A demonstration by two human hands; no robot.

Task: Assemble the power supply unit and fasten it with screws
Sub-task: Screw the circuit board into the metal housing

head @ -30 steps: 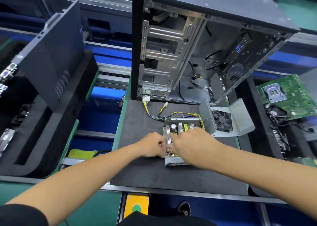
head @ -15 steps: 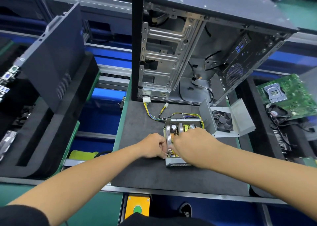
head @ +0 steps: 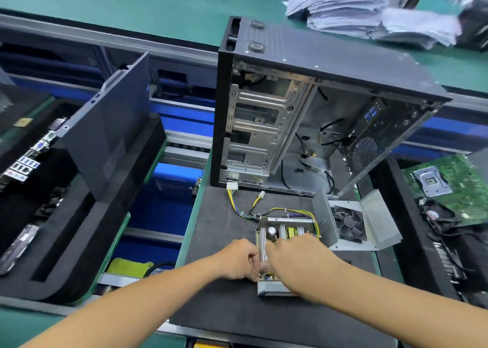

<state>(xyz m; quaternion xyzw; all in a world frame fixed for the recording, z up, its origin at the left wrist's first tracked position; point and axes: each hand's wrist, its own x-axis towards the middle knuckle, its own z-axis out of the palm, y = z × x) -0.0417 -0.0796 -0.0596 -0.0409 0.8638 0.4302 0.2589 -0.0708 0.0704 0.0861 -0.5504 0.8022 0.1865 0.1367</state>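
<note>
The power supply unit (head: pixel 281 231) lies open on the black mat (head: pixel 224 310), showing its circuit board and silver heat sinks. Its grey cover with the fan (head: pixel 348 225) stands opened out to the right. A yellow and black cable bundle (head: pixel 239 206) runs from the unit toward the case. My left hand (head: pixel 237 260) has its fingers curled against the unit's near left wall. My right hand (head: pixel 295 258) reaches over the board with its fingers curled down at the same corner. Both sets of fingertips meet there, and what they hold is hidden.
An open computer case (head: pixel 317 115) stands upright just behind the mat. A dark side panel (head: pixel 105 141) leans in a foam tray at the left. A green motherboard (head: pixel 449 186) lies at the right. Paper stacks (head: pixel 369 17) sit on the far bench.
Both hands stay at the unit's near left corner. The view has tilted up, so the far bench and paper stacks now show.
</note>
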